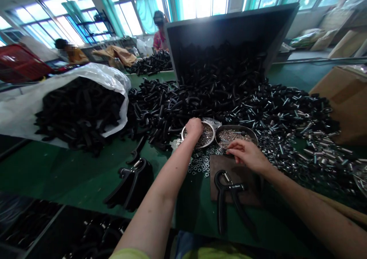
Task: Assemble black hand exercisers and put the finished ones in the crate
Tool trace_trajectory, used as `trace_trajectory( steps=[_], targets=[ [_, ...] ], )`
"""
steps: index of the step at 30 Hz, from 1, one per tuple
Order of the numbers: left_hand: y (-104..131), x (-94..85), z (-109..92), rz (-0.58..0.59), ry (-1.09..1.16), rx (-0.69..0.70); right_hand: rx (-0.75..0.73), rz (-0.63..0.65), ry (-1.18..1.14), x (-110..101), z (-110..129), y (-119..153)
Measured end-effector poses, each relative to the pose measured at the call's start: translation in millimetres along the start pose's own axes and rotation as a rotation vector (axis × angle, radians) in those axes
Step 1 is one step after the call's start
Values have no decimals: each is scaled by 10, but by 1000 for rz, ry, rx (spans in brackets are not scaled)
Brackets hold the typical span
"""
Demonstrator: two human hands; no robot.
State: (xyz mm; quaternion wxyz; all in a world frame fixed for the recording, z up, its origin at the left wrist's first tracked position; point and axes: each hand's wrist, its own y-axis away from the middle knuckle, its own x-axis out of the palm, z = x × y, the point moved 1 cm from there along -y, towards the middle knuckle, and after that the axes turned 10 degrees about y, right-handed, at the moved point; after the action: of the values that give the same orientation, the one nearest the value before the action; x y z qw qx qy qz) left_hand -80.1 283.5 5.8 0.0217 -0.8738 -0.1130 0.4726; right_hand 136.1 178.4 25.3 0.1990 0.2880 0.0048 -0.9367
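My left hand (195, 127) reaches over a round metal bowl (212, 138) of small metal parts. Its fingers curl down into the bowl, and their tips are hidden. Beside the rim of a second bowl (256, 136), filled with small copper-coloured pieces, my right hand (243, 153) has thumb and fingertips drawn together in a pinch. Whatever lies between them is too small to make out. Below it, a black hand grip strengthener (222, 201) with a coil spring rests on a brown board (215, 163), its handles extending past the near edge.
Several grip strengtheners (132, 186) stand stacked at left, near a white bag (123, 87) of black handles. Loose nuts (200, 165) lie before the bowls. A tipped grey bin (174, 48) spills handles behind; screws and springs (315, 148) cover the right. A cardboard box (344, 98) stands there.
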Motion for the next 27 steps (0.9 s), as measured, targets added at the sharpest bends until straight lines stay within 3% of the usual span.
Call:
trace_trajectory(
  steps=[3,7,14,20,22,25,27],
  targets=[
    [-48,55,2,11,17,-33,4,-36,28,-24,-90,203],
    [-1,-17,45,-6,113,-36,-48,-6,229,38,-136,354],
    [293,-219,31,-50,505,-43,-256,42,667,268,-178,280],
    [1092,-277,69,36,813,-123,-301,47,846,386,-158,297],
    [1425,-291,64,146,879,-144,-342,51,893,434,-119,336],
    [1857,-281,8,400,926,-111,-395,67,944,461,-99,395],
    [2058,-256,-46,454,834,-20,-414,40,956,397,-135,449]
  ],
)
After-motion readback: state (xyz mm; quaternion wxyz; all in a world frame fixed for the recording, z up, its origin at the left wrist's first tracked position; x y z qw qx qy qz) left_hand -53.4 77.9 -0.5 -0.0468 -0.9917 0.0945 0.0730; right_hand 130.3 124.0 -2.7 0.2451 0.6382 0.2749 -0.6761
